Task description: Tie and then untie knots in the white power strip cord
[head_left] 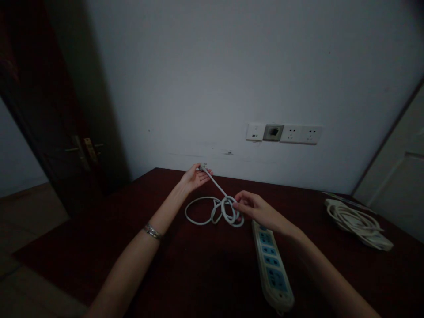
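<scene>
My left hand (196,177) grips the plug (202,167) of a white power cord between thumb and fingers, above the far part of the table. From the plug the power cord (217,185) runs taut down to several loose loops. My right hand (253,206) pinches those coiled loops with thumb and fingertips. Just below my right hand lies a white power strip (272,265) with blue sockets, pointing toward me. My right hand and wrist cover part of its far end. One wide loop of cord rests on the table between my hands.
The dark red table (198,269) meets the wall at the back. A second power strip (356,223), wrapped in its cord, lies at the right. Wall sockets (300,134) sit above the table. A dark door (59,110) stands at the left.
</scene>
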